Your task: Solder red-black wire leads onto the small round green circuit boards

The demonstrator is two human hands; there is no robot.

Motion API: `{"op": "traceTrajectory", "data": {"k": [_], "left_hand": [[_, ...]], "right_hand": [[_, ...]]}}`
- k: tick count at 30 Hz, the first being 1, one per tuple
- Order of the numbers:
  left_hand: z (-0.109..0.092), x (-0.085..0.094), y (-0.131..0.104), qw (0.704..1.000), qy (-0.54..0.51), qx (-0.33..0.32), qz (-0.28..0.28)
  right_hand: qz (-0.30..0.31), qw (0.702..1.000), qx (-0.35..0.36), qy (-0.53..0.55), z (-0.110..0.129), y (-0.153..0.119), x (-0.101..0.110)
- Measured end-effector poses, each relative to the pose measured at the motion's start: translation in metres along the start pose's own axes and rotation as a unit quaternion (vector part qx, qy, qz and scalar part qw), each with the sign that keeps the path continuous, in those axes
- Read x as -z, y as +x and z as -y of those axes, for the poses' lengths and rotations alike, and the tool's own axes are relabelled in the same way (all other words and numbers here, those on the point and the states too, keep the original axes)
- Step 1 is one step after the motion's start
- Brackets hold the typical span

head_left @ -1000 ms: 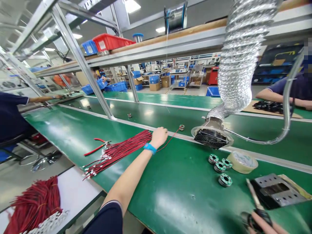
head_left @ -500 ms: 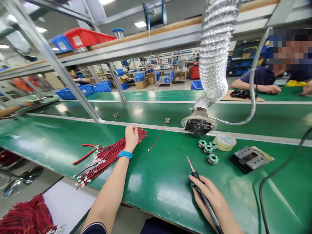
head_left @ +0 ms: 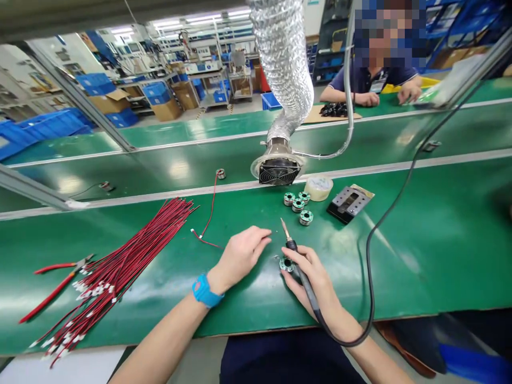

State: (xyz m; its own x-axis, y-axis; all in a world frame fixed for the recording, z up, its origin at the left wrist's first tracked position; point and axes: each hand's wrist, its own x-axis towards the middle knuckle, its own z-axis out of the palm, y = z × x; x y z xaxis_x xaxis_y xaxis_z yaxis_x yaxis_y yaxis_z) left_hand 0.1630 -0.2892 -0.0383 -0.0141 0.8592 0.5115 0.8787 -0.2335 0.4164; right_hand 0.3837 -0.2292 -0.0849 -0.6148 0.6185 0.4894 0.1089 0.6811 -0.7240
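My left hand [head_left: 245, 253], a blue band at its wrist, is pinched closed over the bench. A red wire [head_left: 210, 244] with a white connector at its far end trails from it; its other end is hidden by the fingers. In my right hand [head_left: 320, 282] is a soldering iron [head_left: 306, 282], tip pointing up and away. The same hand's thumb and fingertips hold a small round coil with a green circuit board [head_left: 287, 263]. Left of my hands lies a bundle of red wires [head_left: 136, 250] with white connectors.
Red-handled cutters [head_left: 60, 285] lie beside the bundle. Several similar coils [head_left: 298, 205] sit near a tape roll [head_left: 319, 188] and a metal block [head_left: 351, 202]. A fume-extraction fan [head_left: 279, 172] hangs above. The iron's cable [head_left: 370, 266] loops on the right. Across the bench sits a co-worker [head_left: 372, 80].
My left hand has moved from the wire bundle toward my right hand, bringing a red wire along. My right hand still holds the iron and coil. The view has turned right and down.
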Motion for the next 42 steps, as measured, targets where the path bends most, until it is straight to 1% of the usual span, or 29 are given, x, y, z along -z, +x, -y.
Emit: {"op": "traceTrajectory", "data": {"k": [1, 3, 6, 8, 12, 16, 18, 20, 24, 27, 29, 32, 36, 39, 42], "left_hand": [[-0.008, -0.005, -0.001, 0.999, -0.041, 0.023, 0.008], [-0.016, -0.011, -0.002, 0.991, -0.109, 0.08, 0.023], [-0.019, -0.012, -0.002, 0.968, -0.189, 0.16, 0.043], [-0.019, -0.012, -0.001, 0.95, -0.235, 0.2, 0.057], [-0.021, -0.012, 0.001, 0.921, -0.298, 0.237, 0.081], [-0.025, -0.014, 0.0, 0.9, -0.34, 0.252, 0.099], [-0.029, -0.015, -0.001, 0.896, -0.35, 0.255, 0.102], [-0.034, -0.016, -0.001, 0.9, -0.344, 0.25, 0.096], [-0.041, -0.02, -0.001, 0.931, -0.285, 0.219, 0.057], [-0.042, -0.023, -0.005, 0.944, -0.257, 0.202, 0.035], [-0.042, -0.025, -0.008, 0.948, -0.25, 0.195, 0.033], [-0.044, -0.028, -0.012, 0.955, -0.239, 0.174, 0.037], [-0.048, -0.029, -0.014, 0.963, -0.224, 0.146, 0.039], [-0.049, -0.029, -0.015, 0.967, -0.212, 0.14, 0.035], [-0.048, -0.03, -0.014, 0.969, -0.203, 0.138, 0.033]], "right_hand": [[-0.002, 1.0, -0.009, 0.011, 0.0, -0.001, 0.001], [-0.013, 0.999, -0.025, 0.025, 0.001, -0.003, 0.0], [-0.031, 0.998, -0.045, 0.027, 0.002, -0.004, -0.003], [-0.046, 0.997, -0.056, 0.021, 0.003, -0.003, -0.006], [-0.069, 0.995, -0.073, 0.015, 0.007, -0.002, -0.008], [-0.054, 0.996, -0.071, 0.023, 0.009, -0.003, -0.005], [-0.048, 0.996, -0.071, 0.03, 0.009, -0.003, -0.004], [-0.055, 0.995, -0.075, 0.03, 0.01, -0.003, -0.006], [-0.073, 0.993, -0.091, 0.029, 0.014, 0.0, -0.017], [-0.081, 0.992, -0.092, 0.032, 0.018, 0.001, -0.018], [-0.105, 0.99, -0.086, 0.034, 0.021, -0.002, -0.011], [-0.159, 0.984, -0.081, 0.027, 0.023, -0.013, 0.006], [-0.217, 0.966, -0.138, 0.021, 0.019, -0.036, 0.025], [-0.231, 0.958, -0.159, 0.056, 0.014, -0.049, 0.027], [-0.217, 0.96, -0.159, 0.073, 0.012, -0.051, 0.026]]}}
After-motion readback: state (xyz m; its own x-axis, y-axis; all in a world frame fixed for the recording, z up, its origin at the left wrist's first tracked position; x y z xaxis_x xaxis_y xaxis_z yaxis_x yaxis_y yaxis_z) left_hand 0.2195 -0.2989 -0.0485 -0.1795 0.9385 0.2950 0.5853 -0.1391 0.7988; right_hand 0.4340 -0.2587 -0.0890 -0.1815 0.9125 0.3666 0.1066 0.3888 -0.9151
